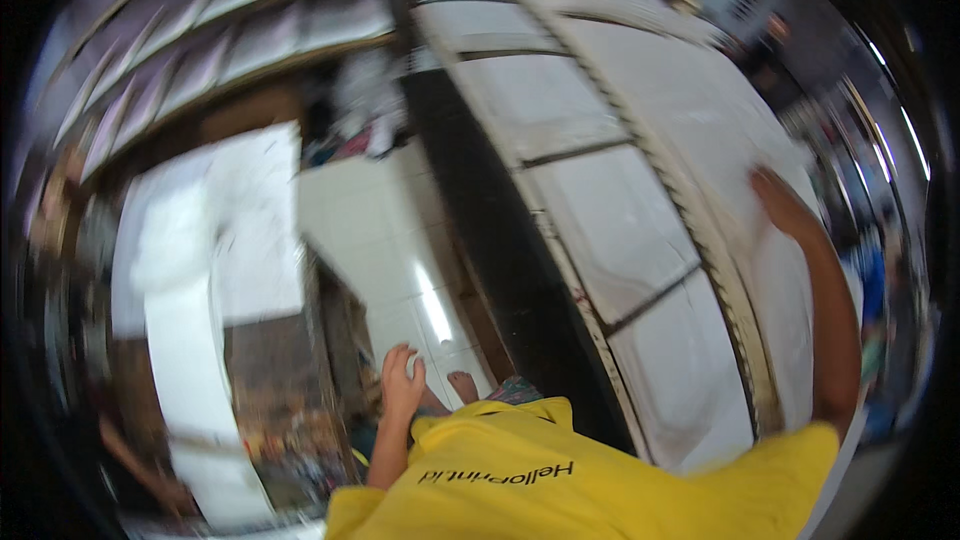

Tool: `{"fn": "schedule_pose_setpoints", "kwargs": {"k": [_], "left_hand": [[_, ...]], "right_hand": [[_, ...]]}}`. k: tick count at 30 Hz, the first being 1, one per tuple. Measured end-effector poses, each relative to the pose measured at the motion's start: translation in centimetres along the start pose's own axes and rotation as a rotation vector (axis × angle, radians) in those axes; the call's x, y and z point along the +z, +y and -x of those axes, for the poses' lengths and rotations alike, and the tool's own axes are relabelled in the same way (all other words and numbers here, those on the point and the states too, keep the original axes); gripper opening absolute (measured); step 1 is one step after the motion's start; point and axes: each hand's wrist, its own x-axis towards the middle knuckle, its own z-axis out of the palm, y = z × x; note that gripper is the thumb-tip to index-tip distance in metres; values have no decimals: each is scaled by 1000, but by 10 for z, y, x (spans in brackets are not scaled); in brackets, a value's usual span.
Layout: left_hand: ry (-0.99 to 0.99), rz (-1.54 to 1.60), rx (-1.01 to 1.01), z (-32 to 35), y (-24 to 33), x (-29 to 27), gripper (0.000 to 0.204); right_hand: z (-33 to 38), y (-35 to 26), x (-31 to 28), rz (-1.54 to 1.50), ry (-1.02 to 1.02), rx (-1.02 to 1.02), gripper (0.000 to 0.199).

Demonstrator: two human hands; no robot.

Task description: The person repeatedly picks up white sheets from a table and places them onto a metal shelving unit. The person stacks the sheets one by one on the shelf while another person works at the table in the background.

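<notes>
My left hand (402, 378) hangs beside my body over the gap between the tables, fingers loosely bent and apart, nothing in them. Out to the right, my right arm reaches forward, and my right hand (787, 205) is against a large white sheet (690, 90) on the long frame. Its fingers are blurred, so whether they grip the sheet cannot be made out. Nearer me on the same frame are several white rectangular panels (610, 215), split by dark crossbars. A toothed pale rail (665, 175) runs between these panels and the large sheet.
A dark board (480, 200) runs along the frame's left side, above the tiled floor (360, 210). White sheets (255, 220) cover part of a wooden table at left, where another person's hand (178, 497) shows. Racks (250, 45) of pale sheets stand behind.
</notes>
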Motion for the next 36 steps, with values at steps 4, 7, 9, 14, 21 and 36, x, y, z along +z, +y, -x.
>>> {"fn": "schedule_pose_setpoints", "kwargs": {"k": [4, 7, 9, 14, 21, 36], "left_hand": [[165, -11, 16, 2, 3, -18, 21], [334, -7, -48, 5, 23, -62, 20], [417, -49, -88, 5, 29, -84, 20], [617, -215, -131, 12, 28, -125, 19], [508, -368, -190, 27, -19, -124, 32], [333, -767, -371, 36, -38, -87, 54]], "right_hand": [[-22, 28, -38, -334, 244, 40, 54], [-47, -31, -121, -320, 457, -284, 53], [-47, -86, -157, -291, 547, -439, 53], [-26, -287, -196, 71, 717, -616, 51], [37, -494, -168, -235, 361, -1348, 41], [-35, -538, 372, -965, -725, -613, 43]]}}
